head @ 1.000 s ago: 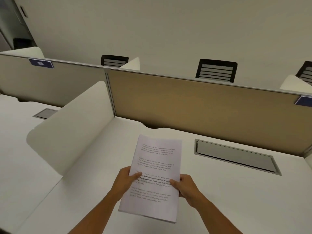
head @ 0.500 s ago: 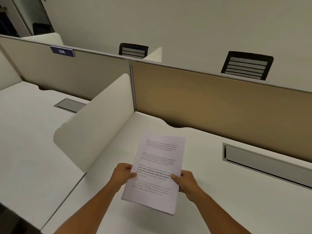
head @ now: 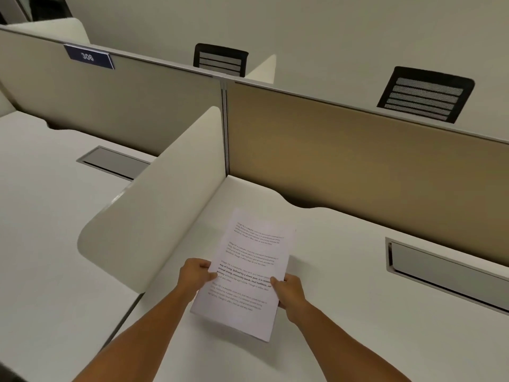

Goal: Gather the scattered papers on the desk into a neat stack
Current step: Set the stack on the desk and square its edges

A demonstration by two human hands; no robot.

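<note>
papers: printed sheets, already gathered into one stack, held just above the desk near its front.
left hand: fingers closed on the stack's left edge.
right hand: fingers closed on the right edge.
progress: no loose sheets are seen; setting down appears left.
surroundings: divider panel at left.

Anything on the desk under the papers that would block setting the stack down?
Nothing visible does. Both the left hand and right hand grip the papers by their side edges above the desk, which looks bare there. The divider stands to the left, the cable tray to the right.
</note>
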